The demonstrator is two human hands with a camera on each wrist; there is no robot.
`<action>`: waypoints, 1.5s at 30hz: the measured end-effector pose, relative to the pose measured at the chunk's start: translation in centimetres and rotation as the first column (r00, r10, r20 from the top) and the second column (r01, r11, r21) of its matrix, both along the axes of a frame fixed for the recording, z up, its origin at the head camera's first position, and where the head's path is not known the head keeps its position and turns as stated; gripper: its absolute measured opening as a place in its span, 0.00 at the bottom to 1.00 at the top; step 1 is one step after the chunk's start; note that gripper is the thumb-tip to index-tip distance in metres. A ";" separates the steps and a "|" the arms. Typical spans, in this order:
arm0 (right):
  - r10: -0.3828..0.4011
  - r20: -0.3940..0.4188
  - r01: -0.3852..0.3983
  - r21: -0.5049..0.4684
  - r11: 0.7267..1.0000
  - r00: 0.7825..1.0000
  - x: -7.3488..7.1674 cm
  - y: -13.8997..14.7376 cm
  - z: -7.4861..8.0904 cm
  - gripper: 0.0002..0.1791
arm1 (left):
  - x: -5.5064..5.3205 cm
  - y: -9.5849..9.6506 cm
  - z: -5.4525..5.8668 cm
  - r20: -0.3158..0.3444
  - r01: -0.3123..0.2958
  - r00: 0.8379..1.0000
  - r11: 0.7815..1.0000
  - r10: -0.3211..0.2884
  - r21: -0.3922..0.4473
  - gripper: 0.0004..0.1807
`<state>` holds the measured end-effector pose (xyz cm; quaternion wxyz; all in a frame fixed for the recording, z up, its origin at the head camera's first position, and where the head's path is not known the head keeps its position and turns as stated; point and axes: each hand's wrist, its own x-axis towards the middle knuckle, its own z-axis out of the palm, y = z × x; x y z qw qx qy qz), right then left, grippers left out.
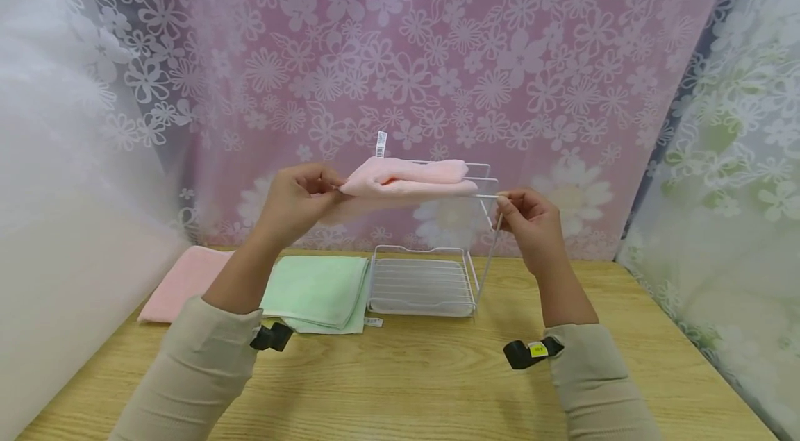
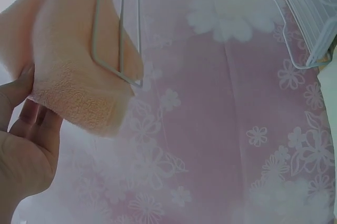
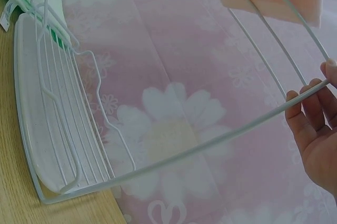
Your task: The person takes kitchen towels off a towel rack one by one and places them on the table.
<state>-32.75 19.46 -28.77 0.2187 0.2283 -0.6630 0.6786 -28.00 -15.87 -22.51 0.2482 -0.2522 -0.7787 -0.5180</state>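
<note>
A folded pink towel [image 1: 412, 170] lies over the top bars of a white wire rack [image 1: 490, 262], with a white label [image 1: 380, 144] standing up behind it. My left hand [image 1: 298, 199] pinches the towel's left edge between thumb and fingers. In the left wrist view, the rack's bar ends [image 2: 121, 71] press against the towel's underside. My right hand [image 1: 532, 222] grips the rack's top right corner, thumb above and fingers curled under the bar, as the right wrist view shows. Below, the rack's wire basket sits over a white tray [image 3: 31, 103] on the table.
Left of the rack a folded green towel [image 1: 315, 288] lies on the wooden table [image 1: 400, 378], its label [image 1: 373, 321] near the rack's base. Another pink towel [image 1: 187, 281] lies farther left. A flowered pink curtain [image 1: 375, 45] hangs close behind the rack.
</note>
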 end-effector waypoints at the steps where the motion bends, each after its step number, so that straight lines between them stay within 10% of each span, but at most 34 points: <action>1: -0.001 0.000 0.001 0.001 1.000 1.000 0.0 0.0 0.0 0.13 | 0.0 -0.1 -0.1 -0.010 0.002 1.000 1.000 -0.001 0.022 0.04; 11: 0.008 -0.013 -0.008 0.003 1.000 1.000 0.0 -0.1 0.2 0.14 | -0.1 -1.6 -0.4 -0.134 0.032 0.991 0.983 -0.007 0.183 0.03; 21: 0.019 -0.019 -0.019 -0.009 1.000 1.000 -0.2 -0.1 0.1 0.11 | 0.2 -3.6 -0.7 -0.253 0.171 0.964 0.906 -0.074 0.387 0.13; 35: 0.032 -0.018 -0.033 -0.021 0.999 0.999 -0.2 0.0 0.0 0.14 | 0.8 -5.2 -1.0 -0.326 0.289 0.934 0.841 -0.144 0.457 0.16; 45: 0.049 -0.017 -0.049 -0.026 0.998 0.999 0.0 0.1 0.0 0.10 | 1.4 -6.9 -1.3 -0.275 0.174 0.961 0.854 -0.038 0.490 0.05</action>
